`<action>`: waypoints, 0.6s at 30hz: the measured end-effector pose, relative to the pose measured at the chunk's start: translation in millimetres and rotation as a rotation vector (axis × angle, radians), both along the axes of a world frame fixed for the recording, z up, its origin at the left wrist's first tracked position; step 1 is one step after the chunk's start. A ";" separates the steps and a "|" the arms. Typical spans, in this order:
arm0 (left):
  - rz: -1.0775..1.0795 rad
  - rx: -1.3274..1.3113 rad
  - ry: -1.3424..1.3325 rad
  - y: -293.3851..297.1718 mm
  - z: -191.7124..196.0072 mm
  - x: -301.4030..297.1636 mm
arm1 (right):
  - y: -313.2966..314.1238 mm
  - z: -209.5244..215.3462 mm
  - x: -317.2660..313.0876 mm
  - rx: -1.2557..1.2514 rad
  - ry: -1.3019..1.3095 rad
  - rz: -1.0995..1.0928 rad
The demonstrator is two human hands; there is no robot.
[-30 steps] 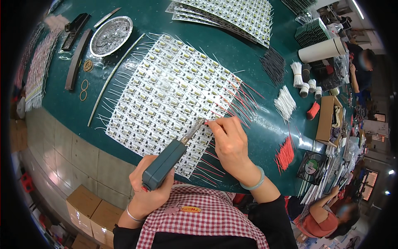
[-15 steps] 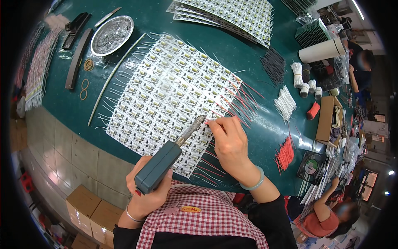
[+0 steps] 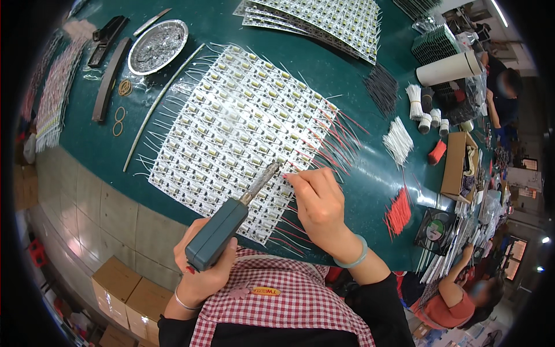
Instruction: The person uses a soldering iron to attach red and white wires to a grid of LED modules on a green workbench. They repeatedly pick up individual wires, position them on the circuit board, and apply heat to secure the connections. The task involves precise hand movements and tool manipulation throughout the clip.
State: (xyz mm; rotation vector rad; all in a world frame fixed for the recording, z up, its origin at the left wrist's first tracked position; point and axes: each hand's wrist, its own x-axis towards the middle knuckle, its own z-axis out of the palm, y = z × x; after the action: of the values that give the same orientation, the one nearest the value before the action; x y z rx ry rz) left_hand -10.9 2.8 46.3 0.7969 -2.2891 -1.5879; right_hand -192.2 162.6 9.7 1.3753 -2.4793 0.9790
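My left hand (image 3: 202,272) is wrapped round the dark green body of a soldering gun (image 3: 217,234). Its metal tip points up and right, over a white circuit board panel (image 3: 231,124) on the table. Close to that tip, my right hand (image 3: 321,202) pinches the end of a thin red wire (image 3: 285,175) at the panel's right part; the fingers hide most of it. Rows of small components cover the panel. Thin white wires stick out along its left edge, and red wires (image 3: 341,136) along its right edge.
Stacked panels (image 3: 324,23) lie at the back. Bundles of black wires (image 3: 380,91), white wires (image 3: 398,141) and red wires (image 3: 398,213) are on the right. A metal dish (image 3: 134,58) stands back left, beside rubber bands (image 3: 118,121). Two people sit or stand at far right.
The soldering gun and my right hand have shifted slightly down and left over the panel. My grips look the same.
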 end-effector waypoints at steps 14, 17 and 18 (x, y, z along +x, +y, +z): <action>-0.046 -0.088 0.020 1.2 2.4 -0.2 | 0.9 -5.1 3.9 0.031 -0.057 -0.001; -0.026 -0.056 0.028 2.4 0.3 0.2 | 0.4 -4.3 4.0 0.043 -0.058 0.000; -0.031 -0.057 0.018 1.7 1.0 0.2 | -0.1 -4.0 4.2 0.047 -0.054 0.001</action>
State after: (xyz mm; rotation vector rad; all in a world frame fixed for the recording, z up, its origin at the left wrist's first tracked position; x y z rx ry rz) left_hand -10.7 4.6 47.3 0.7342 -2.3336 -1.5290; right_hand -187.9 162.5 5.7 1.3821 -2.5566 0.9765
